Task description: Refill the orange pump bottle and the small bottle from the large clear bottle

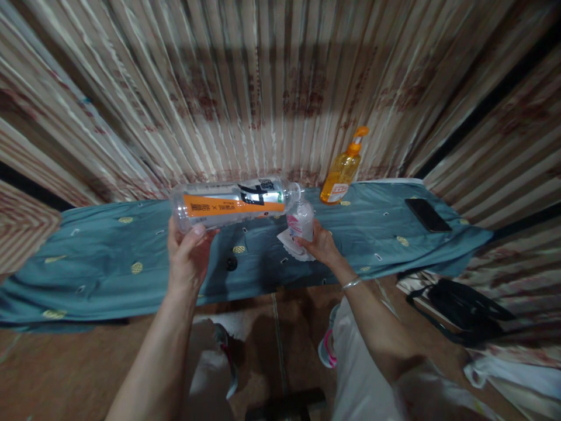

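We hold a large clear bottle (230, 203) with an orange label in our left hand (187, 257), fingers wrapped around its base end, so that it lies nearly on its side in the air above the middle of the bench (109, 263). Its open neck points toward a small clear bottle (301, 220) with a pink label, and the two mouths meet or almost meet; we cannot tell whether they touch. Our right hand (321, 245) is closed around the small bottle and keeps it roughly upright, just above a white cloth or tissue (293, 245) lying on the blue-green patterned cover of the bench. A thin bracelet (351, 284) sits on our right wrist. A small dark round cap (231, 264) rests on the cover near the front edge, between our two hands. At the far edge, toward the right end, stands an orange pump bottle (342, 169), upright against the striped curtain (263, 88). A black phone (427, 214) lies flat near the far right corner. A black bag (464, 310) sits on the floor beyond the right end.
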A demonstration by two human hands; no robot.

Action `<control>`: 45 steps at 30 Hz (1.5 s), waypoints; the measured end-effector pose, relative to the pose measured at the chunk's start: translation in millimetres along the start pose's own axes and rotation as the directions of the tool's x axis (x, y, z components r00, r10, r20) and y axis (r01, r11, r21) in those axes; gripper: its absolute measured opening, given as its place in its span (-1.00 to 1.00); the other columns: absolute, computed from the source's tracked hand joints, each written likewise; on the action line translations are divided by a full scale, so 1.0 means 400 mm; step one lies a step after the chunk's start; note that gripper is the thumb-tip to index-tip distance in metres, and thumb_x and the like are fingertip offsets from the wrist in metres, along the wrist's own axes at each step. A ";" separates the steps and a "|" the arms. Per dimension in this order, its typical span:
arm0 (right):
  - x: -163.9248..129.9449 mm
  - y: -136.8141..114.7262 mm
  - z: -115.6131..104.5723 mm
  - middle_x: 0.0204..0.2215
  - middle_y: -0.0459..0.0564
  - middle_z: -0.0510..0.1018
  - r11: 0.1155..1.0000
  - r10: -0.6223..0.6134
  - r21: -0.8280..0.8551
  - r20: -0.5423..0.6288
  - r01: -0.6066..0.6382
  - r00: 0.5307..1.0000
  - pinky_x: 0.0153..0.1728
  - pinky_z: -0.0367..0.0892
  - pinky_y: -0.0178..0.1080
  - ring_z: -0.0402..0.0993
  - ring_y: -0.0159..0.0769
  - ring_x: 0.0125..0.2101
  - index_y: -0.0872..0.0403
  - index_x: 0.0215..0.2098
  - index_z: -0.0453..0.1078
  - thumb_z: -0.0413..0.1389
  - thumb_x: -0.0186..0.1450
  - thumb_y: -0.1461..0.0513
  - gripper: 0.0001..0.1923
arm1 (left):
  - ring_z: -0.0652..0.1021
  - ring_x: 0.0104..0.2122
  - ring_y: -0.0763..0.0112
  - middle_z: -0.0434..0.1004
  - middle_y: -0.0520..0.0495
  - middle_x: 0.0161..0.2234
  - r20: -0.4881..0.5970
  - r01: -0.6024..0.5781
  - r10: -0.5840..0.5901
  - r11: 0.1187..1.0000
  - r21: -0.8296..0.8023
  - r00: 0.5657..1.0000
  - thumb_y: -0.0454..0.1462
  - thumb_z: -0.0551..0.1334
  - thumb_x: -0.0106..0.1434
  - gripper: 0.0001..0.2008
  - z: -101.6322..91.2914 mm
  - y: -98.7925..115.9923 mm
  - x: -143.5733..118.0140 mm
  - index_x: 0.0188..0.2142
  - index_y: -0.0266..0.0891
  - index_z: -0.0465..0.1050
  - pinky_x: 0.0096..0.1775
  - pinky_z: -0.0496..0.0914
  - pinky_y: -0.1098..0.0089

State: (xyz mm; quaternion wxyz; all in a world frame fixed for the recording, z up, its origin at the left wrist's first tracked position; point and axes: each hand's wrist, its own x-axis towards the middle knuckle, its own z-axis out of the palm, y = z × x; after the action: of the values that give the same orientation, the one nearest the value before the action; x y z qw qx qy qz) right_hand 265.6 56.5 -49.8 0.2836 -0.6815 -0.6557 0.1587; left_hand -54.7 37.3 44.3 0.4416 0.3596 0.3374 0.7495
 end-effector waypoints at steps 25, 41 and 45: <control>-0.003 -0.005 -0.001 -0.16 0.15 0.85 1.000 0.028 -0.007 -0.010 -0.028 1.000 -0.20 0.55 -0.15 0.84 0.11 -0.15 0.06 0.20 0.52 0.51 0.40 0.17 -0.52 | 0.71 -0.10 0.24 0.79 -0.04 -0.07 0.041 -0.006 0.003 0.998 0.063 0.999 -0.07 0.77 -0.05 -0.51 -0.013 -0.005 0.005 -0.18 -0.02 0.67 -0.18 0.59 0.31; -0.002 -0.003 -0.002 -0.06 0.22 0.87 1.000 0.026 -0.008 0.028 -0.026 0.999 -0.16 0.55 -0.16 0.86 0.11 -0.09 0.14 0.29 0.49 0.51 0.44 0.18 -0.46 | 0.71 -0.20 0.33 0.81 0.00 -0.16 -0.049 0.032 -0.034 0.999 -0.032 0.998 -0.16 0.80 -0.25 -0.47 0.015 0.007 0.002 -0.26 -0.04 0.73 -0.27 0.63 0.48; -0.001 0.001 0.003 -0.07 0.21 0.87 0.999 0.025 -0.020 0.005 -0.025 1.000 -0.16 0.56 -0.16 0.87 0.12 -0.09 0.14 0.29 0.50 0.54 0.42 0.18 -0.42 | 0.71 -0.18 0.33 0.81 -0.01 -0.13 -0.039 0.017 -0.019 0.999 -0.034 0.999 -0.15 0.81 -0.23 -0.46 0.013 0.005 0.003 -0.23 -0.04 0.75 -0.30 0.60 0.49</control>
State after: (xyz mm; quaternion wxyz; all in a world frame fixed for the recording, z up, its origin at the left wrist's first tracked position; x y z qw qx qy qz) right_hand 265.3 56.5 -51.1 0.2733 -0.6921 -0.6492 0.1576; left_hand -51.6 38.7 49.1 0.4476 0.3343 0.3367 0.7580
